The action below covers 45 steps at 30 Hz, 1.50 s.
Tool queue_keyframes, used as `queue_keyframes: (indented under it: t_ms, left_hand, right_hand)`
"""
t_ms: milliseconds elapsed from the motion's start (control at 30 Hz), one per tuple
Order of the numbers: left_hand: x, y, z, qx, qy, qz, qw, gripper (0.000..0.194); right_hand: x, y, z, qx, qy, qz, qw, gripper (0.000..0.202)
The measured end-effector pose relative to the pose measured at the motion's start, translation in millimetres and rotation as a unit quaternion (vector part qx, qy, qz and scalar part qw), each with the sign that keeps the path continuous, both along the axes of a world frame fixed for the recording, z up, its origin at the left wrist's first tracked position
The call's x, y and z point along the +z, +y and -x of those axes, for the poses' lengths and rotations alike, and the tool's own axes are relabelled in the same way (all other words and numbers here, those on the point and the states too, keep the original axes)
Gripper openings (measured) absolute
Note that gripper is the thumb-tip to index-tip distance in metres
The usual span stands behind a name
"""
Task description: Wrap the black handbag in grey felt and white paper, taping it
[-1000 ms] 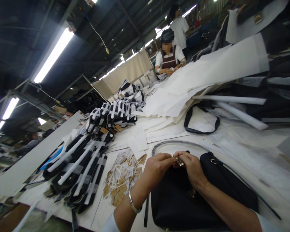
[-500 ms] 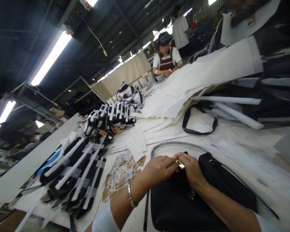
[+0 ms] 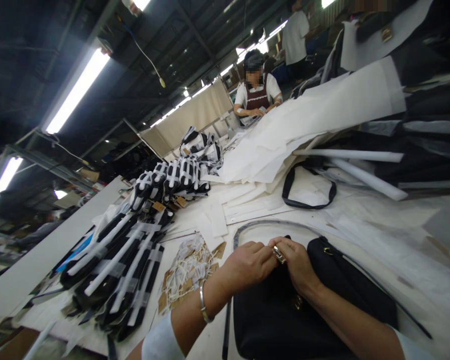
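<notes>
A black handbag (image 3: 270, 320) lies on the table in front of me, its front facing me. Over its upper edge, a shiny gold metal clasp (image 3: 279, 254) sits between my two hands. My right hand (image 3: 298, 265) is closed, with thumb and fingers pinching the clasp from the right. From the left, my left hand (image 3: 249, 261) meets it with curled fingers pressed together at the clasp's edge; the fingertips are partly hidden. Lower on the bag's front is a second small gold fitting (image 3: 298, 302). A wrapped strap (image 3: 262, 223) arches behind the bag.
Left of the bag lies a heap of tags with white strings (image 3: 189, 272). Beyond it are rows of wrapped black bags (image 3: 131, 270). White paper sheets (image 3: 270, 145), a black strap loop (image 3: 333, 192) and white tubes (image 3: 367, 177) lie behind. A co-worker (image 3: 257, 92) works across the table.
The clasp has turned slightly in my fingers, and my left fingers have curled in a little more. A person standing far back has moved right.
</notes>
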<state>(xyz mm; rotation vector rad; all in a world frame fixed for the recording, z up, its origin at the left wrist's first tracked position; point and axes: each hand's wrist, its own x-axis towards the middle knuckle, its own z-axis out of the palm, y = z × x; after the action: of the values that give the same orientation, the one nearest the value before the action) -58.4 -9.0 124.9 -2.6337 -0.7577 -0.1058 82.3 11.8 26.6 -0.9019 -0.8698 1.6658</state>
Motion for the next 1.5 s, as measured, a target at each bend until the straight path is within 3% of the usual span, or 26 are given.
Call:
queue_keyframes:
  t_ms: [133, 367, 567, 767, 1000, 1167, 1300, 1500]
  left_hand:
    - [1.1, 2, 0, 0.006, -0.014, 0.019, 1.000, 0.019]
    - [-9.4, 10, 2, 0.052, -0.089, 0.082, 0.991, 0.015]
    - [-9.6, 3, 0, 0.145, -0.230, 0.141, 0.952, 0.011]
    - [-7.1, -13, 2, 0.182, -0.291, 0.167, 0.924, 0.016]
    - [-10.8, -22, -1, 0.210, -0.254, 0.135, 0.934, 0.016]
    - [-5.1, -30, -9, 0.254, -0.138, 0.059, 0.955, 0.017]
    - [-3.4, -32, -12, 0.238, -0.079, -0.025, 0.968, 0.016]
    - [-4.7, -26, -7, 0.194, -0.057, -0.045, 0.978, 0.015]
  right_hand:
    - [-1.3, 0, 0, 0.001, -0.004, -0.004, 1.000, 0.019]
    - [3.5, -1, -1, 0.017, -0.006, -0.031, 0.999, 0.020]
    - [1.4, 0, 2, 0.018, 0.034, 0.000, 0.999, 0.020]
    - [-1.8, 0, 5, 0.024, 0.078, 0.044, 0.996, 0.020]
    - [2.1, -1, 6, 0.008, 0.085, 0.069, 0.994, 0.026]
    - [7.3, -3, 6, 0.006, 0.088, 0.068, 0.994, 0.030]
    - [7.2, -3, 7, 0.012, 0.092, 0.068, 0.993, 0.031]
    - [5.0, -3, 8, 0.015, 0.098, 0.068, 0.993, 0.031]
